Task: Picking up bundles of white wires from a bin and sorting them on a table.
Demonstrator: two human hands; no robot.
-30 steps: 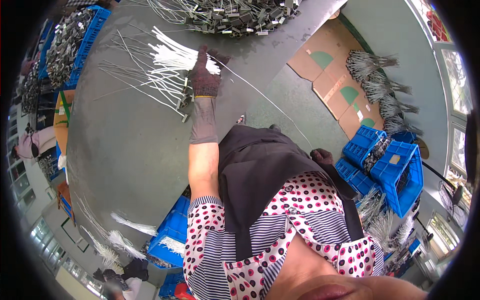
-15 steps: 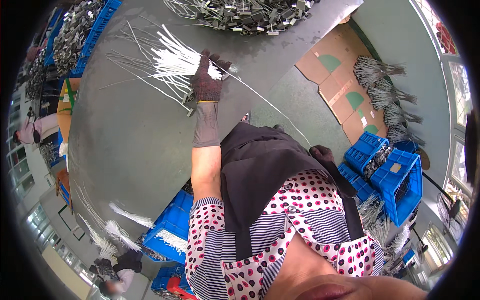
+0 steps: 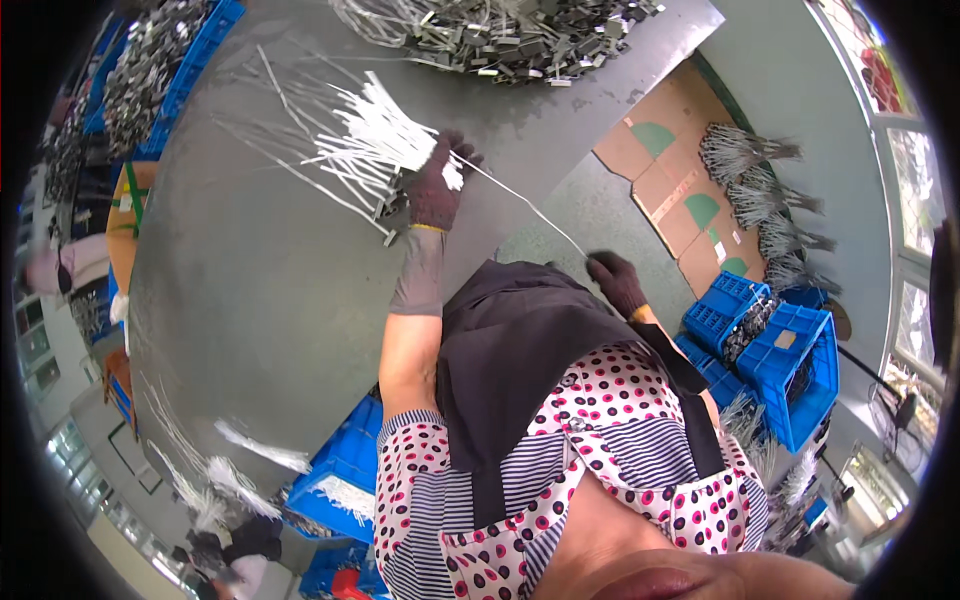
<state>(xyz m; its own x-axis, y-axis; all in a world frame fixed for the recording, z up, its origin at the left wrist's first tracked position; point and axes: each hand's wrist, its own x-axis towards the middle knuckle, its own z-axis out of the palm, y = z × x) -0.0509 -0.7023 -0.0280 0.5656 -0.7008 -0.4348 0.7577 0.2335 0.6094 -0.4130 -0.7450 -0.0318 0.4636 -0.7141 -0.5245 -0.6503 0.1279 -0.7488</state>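
Observation:
My left hand (image 3: 437,188), in a dark knitted glove, is closed around a bundle of white cables (image 3: 385,130) just over the grey table. The cables fan out to the upper left, and small dark connectors (image 3: 388,212) show beside the palm. A single white cable (image 3: 530,203) runs slackly from the bundle to my right hand (image 3: 617,282). That hand, gloved alike, is closed on the cable's other end in front of my apron; the end itself is hidden by the fingers.
A big heap of cables with dark connectors (image 3: 520,40) lies on the table's (image 3: 260,260) far side. Blue crates (image 3: 790,350) and flattened cardboard (image 3: 670,190) with cable bundles are on the right. Another blue crate (image 3: 345,465) stands by my left elbow. Other people are at the left edge.
My right hand has moved up and left, closer to the left hand, with the cable in it. My left hand and the bundle have shifted slightly right and down.

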